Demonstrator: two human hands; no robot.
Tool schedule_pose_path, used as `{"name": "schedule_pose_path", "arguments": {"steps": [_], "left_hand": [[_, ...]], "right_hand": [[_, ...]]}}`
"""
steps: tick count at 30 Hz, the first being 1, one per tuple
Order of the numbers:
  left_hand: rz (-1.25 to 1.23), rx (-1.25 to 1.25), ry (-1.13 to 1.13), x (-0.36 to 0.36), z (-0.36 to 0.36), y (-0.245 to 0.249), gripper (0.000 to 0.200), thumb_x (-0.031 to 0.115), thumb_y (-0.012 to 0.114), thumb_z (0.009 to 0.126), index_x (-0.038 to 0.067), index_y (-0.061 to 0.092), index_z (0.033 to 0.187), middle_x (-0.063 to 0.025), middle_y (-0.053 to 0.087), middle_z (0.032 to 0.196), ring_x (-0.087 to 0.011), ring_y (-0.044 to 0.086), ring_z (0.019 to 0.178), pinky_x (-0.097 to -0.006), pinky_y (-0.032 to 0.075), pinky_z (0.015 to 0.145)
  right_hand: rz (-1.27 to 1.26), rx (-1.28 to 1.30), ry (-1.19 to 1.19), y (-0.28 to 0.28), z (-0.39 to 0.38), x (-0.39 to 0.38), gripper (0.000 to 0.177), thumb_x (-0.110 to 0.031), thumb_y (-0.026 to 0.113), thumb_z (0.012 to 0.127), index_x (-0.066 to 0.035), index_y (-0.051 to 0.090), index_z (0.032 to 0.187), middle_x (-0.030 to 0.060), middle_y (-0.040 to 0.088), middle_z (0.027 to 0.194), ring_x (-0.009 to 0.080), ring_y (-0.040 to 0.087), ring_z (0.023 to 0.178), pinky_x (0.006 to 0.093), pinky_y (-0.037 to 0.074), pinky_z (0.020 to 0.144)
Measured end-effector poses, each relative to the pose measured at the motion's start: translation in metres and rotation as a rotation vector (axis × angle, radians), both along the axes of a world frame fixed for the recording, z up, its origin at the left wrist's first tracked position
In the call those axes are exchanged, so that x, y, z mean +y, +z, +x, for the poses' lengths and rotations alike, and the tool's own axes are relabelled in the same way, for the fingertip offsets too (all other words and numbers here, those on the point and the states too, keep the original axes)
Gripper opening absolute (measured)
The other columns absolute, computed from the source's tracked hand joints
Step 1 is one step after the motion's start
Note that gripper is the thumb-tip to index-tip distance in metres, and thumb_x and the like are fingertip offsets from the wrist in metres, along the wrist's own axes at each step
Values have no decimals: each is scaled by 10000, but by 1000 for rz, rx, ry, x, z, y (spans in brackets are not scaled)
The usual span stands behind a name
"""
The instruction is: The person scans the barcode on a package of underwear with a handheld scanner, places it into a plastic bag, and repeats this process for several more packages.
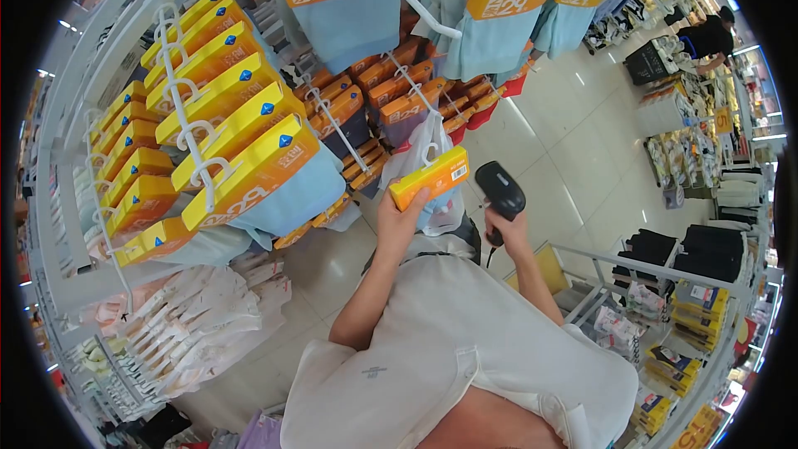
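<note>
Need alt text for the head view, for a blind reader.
A person's left hand holds a yellow-and-orange retail pack, barcode showing, beside a black handheld barcode scanner in their right hand. Similar packs with light-blue garments hang nearby on white display hooks, over glossy tiled floor.

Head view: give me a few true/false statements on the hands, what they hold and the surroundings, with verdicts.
1. The left hand holds a yellow and orange package. True.
2. The right hand is empty. False: the right hand grips a black scanner.
3. The package has a barcode on it. True.
4. The scanner is pressed against the package. False: the scanner and the package are apart.
5. The packs hanging at upper left have black tops. False: the packs have yellow and orange tops.
6. Another person is visible at upper right. True.
</note>
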State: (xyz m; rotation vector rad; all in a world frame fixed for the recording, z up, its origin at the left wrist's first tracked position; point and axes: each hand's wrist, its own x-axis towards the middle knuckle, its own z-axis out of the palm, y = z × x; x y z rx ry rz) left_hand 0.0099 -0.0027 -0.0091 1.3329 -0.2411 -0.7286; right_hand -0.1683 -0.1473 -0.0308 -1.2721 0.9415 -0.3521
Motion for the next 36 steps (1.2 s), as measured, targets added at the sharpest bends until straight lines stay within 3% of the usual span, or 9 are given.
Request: {"name": "schedule_pose_path", "arguments": {"steps": [4, 12, 13, 18, 22, 26, 28, 31, 36], "left_hand": [[-85, 178, 52, 3, 3, 4, 319, 143, 668, 860, -16, 550, 1110, -59, 609, 1039, -106, 574, 928, -255, 457, 826], [-261, 331, 24, 14, 13, 20, 366, 48, 678, 829, -28, 549, 1163, -89, 609, 1127, -141, 587, 1007, -275, 455, 879], [-271, 341, 29, 16, 14, 20, 367, 39, 677, 826, -30, 550, 1164, -90, 609, 1129, -143, 587, 1011, -277, 454, 882], [-294, 338, 79, 17, 13, 25, 386, 28, 673, 825, -39, 542, 1181, -93, 609, 1133, -149, 587, 1016, -282, 450, 891], [-288, 297, 72, 15, 13, 29, 401, 32, 668, 832, -38, 530, 1201, -91, 603, 1149, -143, 581, 1027, -278, 444, 895], [-326, 306, 56, 12, 10, 31, 400, 48, 661, 844, -35, 527, 1211, -81, 602, 1151, -130, 577, 1024, -275, 443, 892], [-342, 252, 65, 9, 7, 35, 392, 60, 650, 856, -36, 524, 1215, -77, 603, 1147, -121, 575, 1019, -271, 441, 891], [-274, 150, 91, 1, 0, 46, 371, 84, 628, 880, -41, 523, 1212, -67, 606, 1136, -117, 580, 995, -265, 440, 885], [-212, -40, -85, 4, -15, 63, 560, 101, 611, 863, -52, 369, 1343, -144, 467, 1317, -219, 475, 1186, -319, 374, 989]], "right_hand": [[-107, 201, -241, -56, -15, -33, 260, -146, 650, 798, -10, 551, 997, 14, 501, 625, 115, 481, 501, 298, 411, 436], [795, 664, -315, -249, -118, -24, 112, -151, 628, 819, -76, 575, 885, 42, 497, 685, 181, 529, 593, 359, 504, 535], [751, 667, -118, -237, -119, -12, 159, -169, 616, 838, -73, 634, 963, 75, 611, 782, 215, 612, 731, 396, 526, 635], [426, 821, 476, -246, -124, 6, 235, -205, 581, 867, -18, 608, 1007, 155, 623, 878, 316, 608, 820, 438, 500, 743], [-198, 1000, 616, -278, -120, -13, 303, -233, 553, 890, 26, 587, 1042, 219, 633, 956, 396, 605, 892, 471, 480, 828], [-1041, 646, -181, -134, -27, -27, 265, -178, 561, 884, 12, 572, 1069, 201, 577, 1055, 374, 570, 945, 433, 456, 830], [-932, 240, -261, -36, 20, -23, 243, -115, 607, 847, -6, 569, 1060, 170, 571, 1011, 324, 579, 876, 386, 468, 788], [-1018, -86, 12, 57, 51, 7, 346, -67, 696, 749, -12, 563, 1063, 160, 568, 1066, 293, 579, 935, 353, 462, 833], [-1139, -328, 278, 89, 83, 57, 619, -28, 716, 670, -6, 470, 1237, 206, 456, 1279, 363, 490, 1138, 416, 412, 955]]}}
